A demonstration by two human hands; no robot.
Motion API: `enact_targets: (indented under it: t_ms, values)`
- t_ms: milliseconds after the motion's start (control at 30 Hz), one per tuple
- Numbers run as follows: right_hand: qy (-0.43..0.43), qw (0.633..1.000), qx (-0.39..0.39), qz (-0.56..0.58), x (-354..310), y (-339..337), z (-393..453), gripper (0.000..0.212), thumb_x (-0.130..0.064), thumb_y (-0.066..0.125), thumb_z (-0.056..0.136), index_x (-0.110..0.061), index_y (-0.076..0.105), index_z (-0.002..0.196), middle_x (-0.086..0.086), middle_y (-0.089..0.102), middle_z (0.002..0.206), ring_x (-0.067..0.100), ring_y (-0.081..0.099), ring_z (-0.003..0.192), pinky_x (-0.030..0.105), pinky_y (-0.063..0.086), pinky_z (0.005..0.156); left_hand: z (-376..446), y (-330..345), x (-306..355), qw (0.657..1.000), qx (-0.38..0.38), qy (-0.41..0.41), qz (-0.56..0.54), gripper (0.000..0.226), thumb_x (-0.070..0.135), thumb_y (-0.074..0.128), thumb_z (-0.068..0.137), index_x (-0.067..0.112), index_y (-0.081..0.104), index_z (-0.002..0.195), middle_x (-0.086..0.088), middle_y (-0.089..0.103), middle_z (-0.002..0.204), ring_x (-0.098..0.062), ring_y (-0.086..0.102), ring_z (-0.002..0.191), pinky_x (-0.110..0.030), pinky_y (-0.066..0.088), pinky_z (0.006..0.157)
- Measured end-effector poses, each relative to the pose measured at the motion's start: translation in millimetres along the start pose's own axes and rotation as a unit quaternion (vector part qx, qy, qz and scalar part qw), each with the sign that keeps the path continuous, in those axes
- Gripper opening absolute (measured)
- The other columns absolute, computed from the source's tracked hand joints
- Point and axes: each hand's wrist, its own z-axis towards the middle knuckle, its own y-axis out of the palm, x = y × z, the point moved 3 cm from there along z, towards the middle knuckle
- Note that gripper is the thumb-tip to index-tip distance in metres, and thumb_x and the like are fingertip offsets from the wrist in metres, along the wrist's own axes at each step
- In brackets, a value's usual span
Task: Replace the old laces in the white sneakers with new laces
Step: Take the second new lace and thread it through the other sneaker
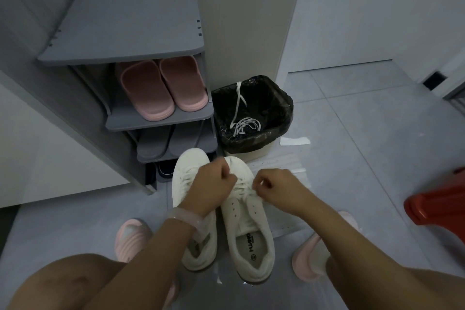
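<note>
Both hands pinch laces over white, half-laced right sneaker.

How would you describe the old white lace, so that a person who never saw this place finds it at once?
Start at the grey shoe rack by the wall; just to its right stands a small bin lined with a black bag. The old lace lies coiled inside, one end trailing up over the rim. It is the only white thing in the bin.
</note>
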Motion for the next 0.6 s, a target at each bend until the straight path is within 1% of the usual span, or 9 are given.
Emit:
enact_targets:
  t_ms: [67,100,200,300,367,433,500,567,600]
  values:
    - [-0.018,0.995,-0.041,0.086,-12.3,12.7,-2.5,0.016,-0.024,0.054,0.091,-0.013,0.065,0.089,0.0,0.062,0.072,0.014,0.059,0.066,0.027,0.049,0.063,2.4,-12.1,6.1,0.98,-0.008,-0.064,-0.191,0.02,-0.002,0.046,0.083,0.013,0.043,0.071,0.001,0.052,0.054,-0.009,0.055,0.049,-0.018,0.044,0.058]
    - [-0.001,0.988,-0.045,0.15,-15.6,16.9,-3.6,0.017,-0.026,0.053,0.092,-0.014,0.064,0.087,0.0,0.061,0.068,0.013,0.057,0.06,0.025,0.048,0.057,2.4,-15.8,7.9,0.969,-0.027,-0.078,-0.234,0.018,-0.005,0.043,0.084,0.011,0.047,0.075,0.0,0.053,0.05,-0.01,0.053,0.044,-0.022,0.047,0.06]
    - [0.057,0.928,-0.067,0.362,-20.9,22.7,-6.1,0.022,-0.029,0.048,0.095,-0.016,0.063,0.087,0.0,0.06,0.067,0.011,0.053,0.059,0.021,0.044,0.054,-3.3,-19.6,15.8,0.969,-0.101,-0.056,-0.219,0.02,-0.007,0.046,0.084,0.01,0.054,0.077,-0.001,0.054,0.052,-0.006,0.048,0.038,-0.02,0.046,0.052]
    - [0.039,0.896,-0.056,0.439,-23.3,16.6,-3.4,0.021,-0.018,0.045,0.096,-0.013,0.064,0.09,0.001,0.061,0.069,0.012,0.053,0.062,0.023,0.045,0.058,-7.0,-17.4,14.0,0.978,-0.115,-0.017,-0.174,0.019,0.001,0.053,0.088,0.016,0.057,0.077,0.004,0.053,0.054,0.002,0.049,0.04,-0.013,0.041,0.046]
    - [0.032,0.919,-0.029,0.392,-22.0,12.9,-0.2,0.02,-0.012,0.045,0.095,-0.012,0.065,0.092,0.001,0.061,0.067,0.01,0.053,0.057,0.021,0.045,0.055,-6.9,-21.2,12.9,0.984,-0.092,0.005,-0.149,0.013,0.009,0.055,0.09,0.015,0.061,0.08,0.007,0.052,0.053,0.003,0.047,0.041,-0.012,0.038,0.046]
    - [0.027,0.966,-0.012,0.256,-17.5,10.7,1.3,0.019,-0.011,0.047,0.092,-0.011,0.067,0.089,-0.002,0.06,0.063,0.007,0.051,0.051,0.014,0.043,0.049,-5.0,-28.6,10.0,0.991,-0.055,0.016,-0.121,0.013,0.013,0.056,0.09,0.01,0.066,0.082,0.007,0.054,0.053,0.003,0.045,0.039,-0.008,0.033,0.044]
    - [0.011,0.991,-0.057,0.123,-13.9,12.3,0.2,0.022,-0.016,0.051,0.09,-0.012,0.068,0.076,-0.005,0.058,0.059,0.0,0.049,0.046,0.011,0.039,0.048,-4.3,-35.2,6.5,0.998,-0.035,0.027,-0.042,0.012,0.014,0.058,0.089,0.01,0.068,0.082,0.007,0.058,0.056,0.0,0.048,0.045,-0.007,0.034,0.043]
    - [-0.012,0.991,-0.129,0.016,-13.1,21.1,-3.5,0.031,-0.019,0.05,0.09,-0.015,0.064,0.062,-0.006,0.058,0.06,-0.001,0.049,0.047,0.012,0.036,0.05,-7.7,-34.5,2.0,0.995,-0.064,0.035,0.062,0.014,0.013,0.057,0.087,0.01,0.071,0.086,0.003,0.064,0.066,-0.004,0.054,0.058,-0.006,0.038,0.05]
    - [-0.025,0.989,-0.143,-0.026,-13.0,26.1,-4.4,0.03,-0.018,0.049,0.091,-0.016,0.066,0.066,-0.004,0.06,0.066,0.0,0.051,0.053,0.014,0.036,0.053,-10.8,-31.2,-0.5,0.989,-0.081,0.043,0.115,0.016,0.013,0.056,0.087,0.01,0.072,0.089,0.0,0.067,0.075,-0.007,0.058,0.067,-0.007,0.039,0.055]
